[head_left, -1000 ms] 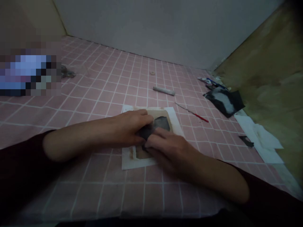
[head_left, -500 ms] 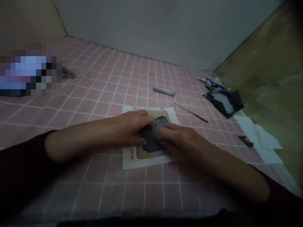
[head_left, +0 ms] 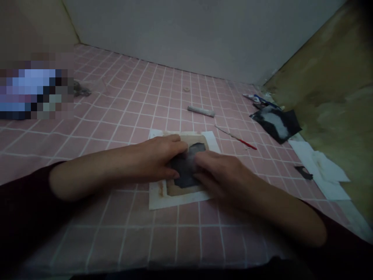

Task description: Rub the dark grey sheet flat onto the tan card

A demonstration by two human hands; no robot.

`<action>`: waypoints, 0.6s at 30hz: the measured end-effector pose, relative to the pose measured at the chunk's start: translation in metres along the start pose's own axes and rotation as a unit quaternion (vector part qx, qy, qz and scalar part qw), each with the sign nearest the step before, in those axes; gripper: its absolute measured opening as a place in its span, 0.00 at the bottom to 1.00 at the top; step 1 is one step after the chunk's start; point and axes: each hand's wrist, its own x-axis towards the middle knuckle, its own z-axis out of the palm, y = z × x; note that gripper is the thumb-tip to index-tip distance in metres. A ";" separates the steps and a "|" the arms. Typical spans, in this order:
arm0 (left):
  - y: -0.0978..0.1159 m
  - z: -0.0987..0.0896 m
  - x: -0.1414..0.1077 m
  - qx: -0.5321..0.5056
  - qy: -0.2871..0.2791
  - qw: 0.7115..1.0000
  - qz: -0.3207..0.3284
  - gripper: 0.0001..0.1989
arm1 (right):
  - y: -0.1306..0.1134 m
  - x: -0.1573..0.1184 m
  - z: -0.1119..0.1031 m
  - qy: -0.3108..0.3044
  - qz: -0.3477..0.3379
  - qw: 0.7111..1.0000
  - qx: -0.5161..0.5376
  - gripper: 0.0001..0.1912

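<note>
A dark sheet (head_left: pixel 186 173) with a pale dusty patch, sandpaper-like, lies on a brown square board or card (head_left: pixel 182 190). Beneath that is white paper (head_left: pixel 157 202). My left hand (head_left: pixel 166 155) rests at the dark sheet's left side, thumb and forefinger apart and touching it. From the right, my right hand (head_left: pixel 217 167) bears on the dusty patch with fingers pinched together; whatever they hold is hidden and slightly blurred.
Beyond the hands lie a grey tube (head_left: pixel 201 111), a small pale ring (head_left: pixel 186 89) and a thin red-handled tool (head_left: pixel 239 140). At right are a dusty black sheet (head_left: pixel 293 120), a black scrap (head_left: pixel 304 172) and white papers (head_left: pixel 329 171). A wall (head_left: pixel 186 35) stands behind.
My right hand has shifted slightly on the dark sheet, and my left hand keeps its place on it. The whole view has moved a little.
</note>
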 end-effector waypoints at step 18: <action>0.000 0.000 0.001 0.005 -0.004 1.000 -0.009 0.11 | -0.002 -0.001 -0.002 -0.035 0.008 0.999 -0.033 0.07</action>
